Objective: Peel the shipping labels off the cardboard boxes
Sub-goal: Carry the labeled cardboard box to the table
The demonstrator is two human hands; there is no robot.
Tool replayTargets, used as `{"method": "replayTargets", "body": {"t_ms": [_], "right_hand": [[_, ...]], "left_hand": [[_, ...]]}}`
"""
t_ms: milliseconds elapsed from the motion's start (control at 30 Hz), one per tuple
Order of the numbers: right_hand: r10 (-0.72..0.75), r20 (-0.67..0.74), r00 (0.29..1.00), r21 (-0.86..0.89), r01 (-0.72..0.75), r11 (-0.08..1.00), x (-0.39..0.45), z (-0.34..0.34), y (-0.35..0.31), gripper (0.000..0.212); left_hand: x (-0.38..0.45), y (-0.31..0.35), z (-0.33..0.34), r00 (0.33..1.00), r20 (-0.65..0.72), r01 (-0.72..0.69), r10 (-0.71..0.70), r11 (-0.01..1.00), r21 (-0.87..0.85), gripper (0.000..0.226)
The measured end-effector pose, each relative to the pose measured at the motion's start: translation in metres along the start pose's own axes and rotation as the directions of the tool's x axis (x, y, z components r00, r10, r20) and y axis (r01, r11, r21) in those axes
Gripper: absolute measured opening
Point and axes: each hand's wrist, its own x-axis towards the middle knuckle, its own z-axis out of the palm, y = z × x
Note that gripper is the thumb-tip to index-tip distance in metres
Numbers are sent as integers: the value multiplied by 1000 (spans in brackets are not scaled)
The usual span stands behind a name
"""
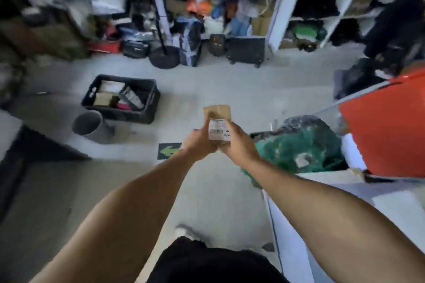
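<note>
You are gripping the upright cardboard box [217,122] in both hands, left hand [199,145] and right hand [239,145]; the shipping label [217,130] is facing you, right thumb nearer its edge.

Both hands, left hand [199,145] and right hand [239,145], are gripping a small cardboard box [217,113] upright above the floor [230,89]. A white shipping label [216,130] is lying flat on its face, and a black crate [128,99] is sitting well apart behind.

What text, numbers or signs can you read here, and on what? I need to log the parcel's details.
"MX" and, lower, "03": right edge of the white shipping label on the cardboard box, gripped by both hands (left, right).
Line between them: starts "MX", rest unreadable.
Barcode and black header bar on the label: too blurred to read.
Green left-pointing arrow, no words: dark floor sign.
Nothing else is legible.
</note>
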Motion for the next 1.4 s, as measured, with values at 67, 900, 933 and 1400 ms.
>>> {"method": "replayTargets", "body": {"t_ms": [67,900,933,1400], "right_hand": [[-125,97,987,-31,128,991,27,36,-65,79],[-695,718,35,267,908,322,38,435,-628,64],[-686,727,9,279,910,307,40,444,-641,64],[-622,782,-42,266,925,272,28,563,-764,80]], "left_hand": [[-13,-67,-41,994,-71,82,-85,996,-35,103],[-280,-574,-224,231,-224,728,-947,321,-605,107],[-281,-585,-229,206,-211,729,-956,294,-618,106],[-318,-737,-263,156,-137,674,-978,207,-709,103]]}}
